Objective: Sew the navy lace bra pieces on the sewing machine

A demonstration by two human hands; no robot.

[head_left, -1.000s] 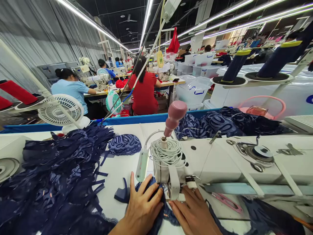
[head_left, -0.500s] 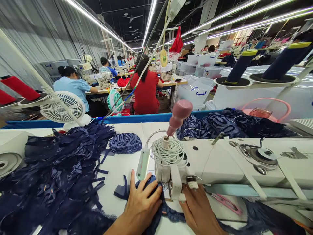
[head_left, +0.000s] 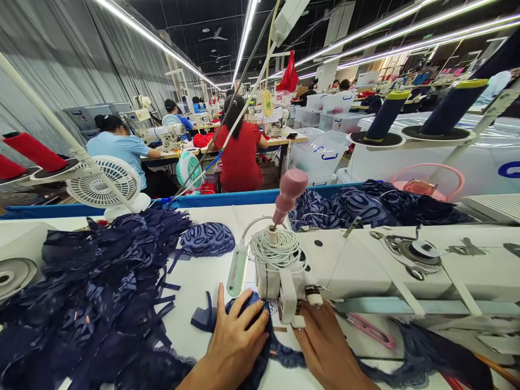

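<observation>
My left hand (head_left: pixel 239 336) lies with fingers spread on a navy, cup-shaped fabric piece (head_left: pixel 260 371), left of the sewing machine's needle end (head_left: pixel 287 300). From that piece a scalloped lace edge (head_left: pixel 289 357) runs right, under my right hand (head_left: pixel 327 344). The right hand rests palm down beside the presser foot area, its fingers stretched forward and its fingertips partly hidden behind the machine head. Farther right, more navy lace fabric (head_left: pixel 430 346) trails over the machine bed. A small navy fabric scrap (head_left: pixel 203 319) sits just left of my left hand.
A large heap of navy pieces (head_left: pixel 101 292) covers the left side. Stacked lace cups (head_left: pixel 208 238) lie behind the machine's lamp (head_left: pixel 238 271). Pink thread snips (head_left: pixel 371 330) rest under the machine arm. A white fan (head_left: pixel 104 181) stands at the back left; co-workers sit beyond.
The view has turned slightly right, so the machine arm and thread cones appear farther left. Both hands stay in nearly the same place on the fabric.
</observation>
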